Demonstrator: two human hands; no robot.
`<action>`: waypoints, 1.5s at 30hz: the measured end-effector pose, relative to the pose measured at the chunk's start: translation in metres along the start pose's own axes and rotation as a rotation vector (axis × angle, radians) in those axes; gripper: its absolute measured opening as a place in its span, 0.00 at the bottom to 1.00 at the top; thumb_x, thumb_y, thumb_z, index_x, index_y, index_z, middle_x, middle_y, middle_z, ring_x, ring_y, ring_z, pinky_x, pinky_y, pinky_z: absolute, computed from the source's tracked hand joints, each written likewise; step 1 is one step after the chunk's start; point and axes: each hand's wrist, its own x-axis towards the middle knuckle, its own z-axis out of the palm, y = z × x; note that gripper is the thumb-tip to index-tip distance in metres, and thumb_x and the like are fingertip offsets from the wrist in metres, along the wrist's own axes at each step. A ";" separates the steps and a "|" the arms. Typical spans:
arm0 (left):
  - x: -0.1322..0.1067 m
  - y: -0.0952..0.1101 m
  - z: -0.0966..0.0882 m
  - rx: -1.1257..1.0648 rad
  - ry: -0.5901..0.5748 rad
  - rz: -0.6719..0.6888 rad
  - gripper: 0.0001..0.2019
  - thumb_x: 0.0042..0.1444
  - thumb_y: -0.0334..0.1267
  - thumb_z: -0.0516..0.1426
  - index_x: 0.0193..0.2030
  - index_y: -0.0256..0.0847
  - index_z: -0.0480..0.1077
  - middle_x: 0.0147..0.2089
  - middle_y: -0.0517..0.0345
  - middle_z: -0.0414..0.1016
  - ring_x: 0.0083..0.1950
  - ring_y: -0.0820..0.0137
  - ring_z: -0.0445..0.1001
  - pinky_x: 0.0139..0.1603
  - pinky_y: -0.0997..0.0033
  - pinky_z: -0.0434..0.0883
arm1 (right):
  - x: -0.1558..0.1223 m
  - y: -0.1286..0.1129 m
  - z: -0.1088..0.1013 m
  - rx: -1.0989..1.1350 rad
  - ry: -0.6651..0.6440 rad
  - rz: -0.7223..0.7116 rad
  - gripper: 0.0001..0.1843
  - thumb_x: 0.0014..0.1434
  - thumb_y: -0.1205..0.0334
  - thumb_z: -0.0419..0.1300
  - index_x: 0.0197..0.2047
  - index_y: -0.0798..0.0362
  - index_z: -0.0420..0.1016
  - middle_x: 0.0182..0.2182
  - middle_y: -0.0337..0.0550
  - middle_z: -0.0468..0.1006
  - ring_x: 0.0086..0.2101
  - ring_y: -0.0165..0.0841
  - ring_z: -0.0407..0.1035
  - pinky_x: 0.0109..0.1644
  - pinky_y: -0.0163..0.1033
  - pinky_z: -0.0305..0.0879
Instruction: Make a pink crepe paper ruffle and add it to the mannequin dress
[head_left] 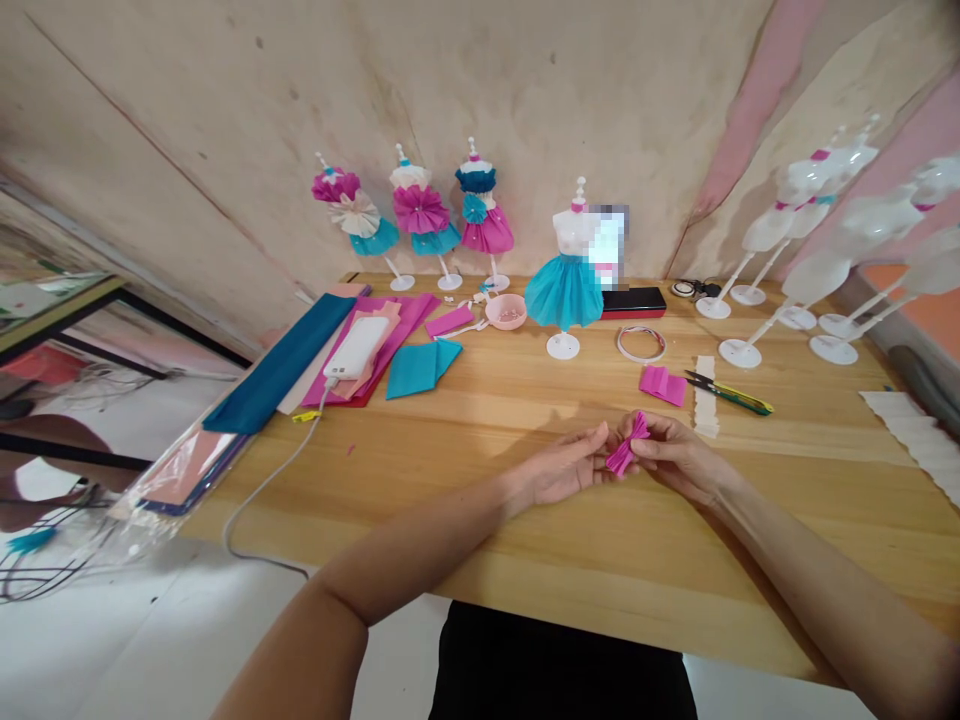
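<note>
Both my hands meet over the wooden table (pixel 525 560) on a small pleated piece of pink paper (pixel 626 447). My left hand (pixel 564 467) pinches its left side with thumb and fingers. My right hand (pixel 675 455) grips its right side, fingers curled around it. The paper is folded like a fan or bow and is held just above the tabletop. A second folded pink paper piece (pixel 663 384) lies a little beyond my right hand, next to scissors (pixel 726 393) with yellow-green handles.
A mannequin with a teal skirt (pixel 565 285) stands mid-table; three dressed mannequins (pixel 417 215) line the wall, bare white ones (pixel 810 250) stand at right. Teal and pink paper sheets (pixel 352 345), a white power bank (pixel 357 348) with cable, a pink bowl (pixel 506 311), a tape ring (pixel 641 343).
</note>
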 end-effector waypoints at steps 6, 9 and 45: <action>-0.004 0.004 0.003 0.670 0.122 0.358 0.28 0.39 0.54 0.68 0.41 0.40 0.64 0.48 0.51 0.70 0.49 0.66 0.70 0.52 0.65 0.65 | 0.003 0.000 0.000 0.024 0.085 -0.014 0.14 0.48 0.56 0.69 0.29 0.53 0.69 0.23 0.33 0.63 0.22 0.24 0.49 0.26 0.35 0.46; -0.009 0.003 0.010 0.979 0.268 0.464 0.22 0.45 0.47 0.67 0.42 0.41 0.65 0.44 0.54 0.71 0.45 0.68 0.70 0.49 0.67 0.65 | 0.003 0.002 0.001 0.028 0.081 -0.011 0.13 0.49 0.58 0.69 0.29 0.53 0.68 0.22 0.32 0.61 0.22 0.24 0.48 0.26 0.36 0.44; -0.003 0.006 0.000 0.970 0.236 0.471 0.14 0.55 0.43 0.60 0.47 0.42 0.73 0.44 0.54 0.78 0.44 0.68 0.74 0.49 0.70 0.67 | -0.006 0.014 0.022 -0.630 0.317 -0.377 0.19 0.60 0.52 0.59 0.51 0.49 0.63 0.39 0.46 0.76 0.39 0.38 0.73 0.44 0.46 0.69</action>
